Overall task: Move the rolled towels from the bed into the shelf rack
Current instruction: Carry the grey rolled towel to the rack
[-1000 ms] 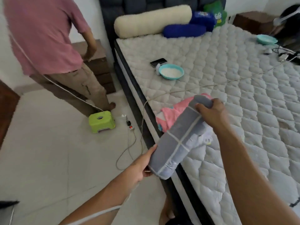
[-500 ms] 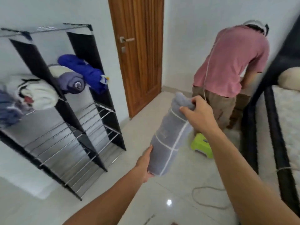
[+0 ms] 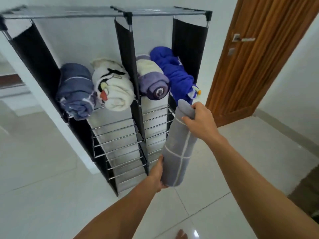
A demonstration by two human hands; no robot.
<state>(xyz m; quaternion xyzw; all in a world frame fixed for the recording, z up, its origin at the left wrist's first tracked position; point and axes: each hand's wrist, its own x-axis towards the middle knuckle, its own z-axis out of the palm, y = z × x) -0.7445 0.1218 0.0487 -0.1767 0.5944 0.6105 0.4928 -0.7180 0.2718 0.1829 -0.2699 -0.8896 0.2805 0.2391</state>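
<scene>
Towel in hand: grey rolled towel [image 3: 179,147] with thin pale stripes, held nearly upright in the air just in front of the shelf rack [image 3: 131,80], before its right column and below the filled shelf; not touching the rack.
Right hand [image 3: 200,120]: clasped over the roll's upper end, fingers wrapped around it.
Left hand [image 3: 158,175]: cupped under the roll's lower end, gripping it from the left side.
Rack: black side panels, metal rod shelves, two columns; its top is bare, and the shelves below the filled one hold nothing.
Rack, left column: a blue-grey striped rolled towel [image 3: 76,92] lies beside a cream rolled towel [image 3: 113,85] with black and orange print, the two touching.
Rack, right column: a cream-and-purple rolled towel [image 3: 153,78] lies beside a bright blue rolled towel [image 3: 176,73], at the same level as the left pair.
Right of rack: brown wooden door [image 3: 255,62] with a metal lever handle [image 3: 242,38].
Under rack: pale glossy tiled floor [image 3: 43,195].
</scene>
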